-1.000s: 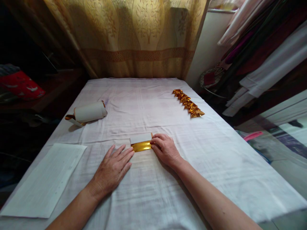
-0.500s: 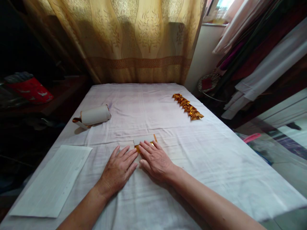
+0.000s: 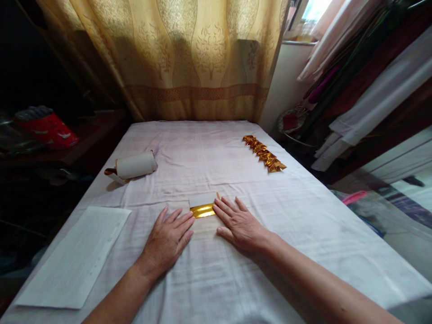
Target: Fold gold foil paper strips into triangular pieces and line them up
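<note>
A small sheet of gold foil paper [image 3: 203,210] lies in front of me, its near part folded over with the shiny gold side up and a pale grey-white strip showing beyond it. My left hand [image 3: 168,236] rests flat, fingers spread, its fingertips on the sheet's left end. On the right end lie the fingertips of my right hand [image 3: 240,223], also stretched out and flat. Neither hand grasps anything.
The white cloth [image 3: 189,148] covers the table. A roll of white-backed foil paper [image 3: 136,165] lies at left, above a large pale sheet [image 3: 76,256]. Folded gold foil pieces [image 3: 264,154] form a row at right. A curtain [image 3: 202,58] hangs behind.
My right hand has slid to the right along the folded foil paper, uncovering its gold strip. My left hand stays at the left end. The view has tilted slightly.
</note>
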The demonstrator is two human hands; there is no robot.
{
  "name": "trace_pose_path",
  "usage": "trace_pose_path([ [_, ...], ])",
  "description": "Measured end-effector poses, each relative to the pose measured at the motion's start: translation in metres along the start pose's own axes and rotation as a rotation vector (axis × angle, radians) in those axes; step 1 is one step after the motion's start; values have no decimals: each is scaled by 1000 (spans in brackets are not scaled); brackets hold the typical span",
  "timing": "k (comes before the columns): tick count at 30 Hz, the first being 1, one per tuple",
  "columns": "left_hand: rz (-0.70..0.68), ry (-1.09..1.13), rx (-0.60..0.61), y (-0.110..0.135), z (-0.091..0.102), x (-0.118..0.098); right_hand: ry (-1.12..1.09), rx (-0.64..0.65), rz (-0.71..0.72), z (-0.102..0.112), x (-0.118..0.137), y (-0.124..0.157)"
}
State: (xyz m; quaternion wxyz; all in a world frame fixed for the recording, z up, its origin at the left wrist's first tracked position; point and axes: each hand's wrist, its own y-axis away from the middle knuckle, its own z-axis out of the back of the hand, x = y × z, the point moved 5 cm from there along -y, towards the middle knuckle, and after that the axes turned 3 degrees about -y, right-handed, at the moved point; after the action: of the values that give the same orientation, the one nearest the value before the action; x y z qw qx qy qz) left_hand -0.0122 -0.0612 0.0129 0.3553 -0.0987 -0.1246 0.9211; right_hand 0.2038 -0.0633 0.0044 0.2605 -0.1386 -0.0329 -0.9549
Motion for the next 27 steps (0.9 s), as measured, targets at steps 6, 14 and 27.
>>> trace_pose_path([
  [6, -18, -15, -6, 0, -2, -1, 61, -58, -76, 1, -21, 10],
  [14, 10, -12, -53, -4, 0, -7, 68, -167, -20, 13, 17, 2],
  [27, -60, -16, -78, -7, 2, -14, -55, -25, 13, -4, 26, -2],
])
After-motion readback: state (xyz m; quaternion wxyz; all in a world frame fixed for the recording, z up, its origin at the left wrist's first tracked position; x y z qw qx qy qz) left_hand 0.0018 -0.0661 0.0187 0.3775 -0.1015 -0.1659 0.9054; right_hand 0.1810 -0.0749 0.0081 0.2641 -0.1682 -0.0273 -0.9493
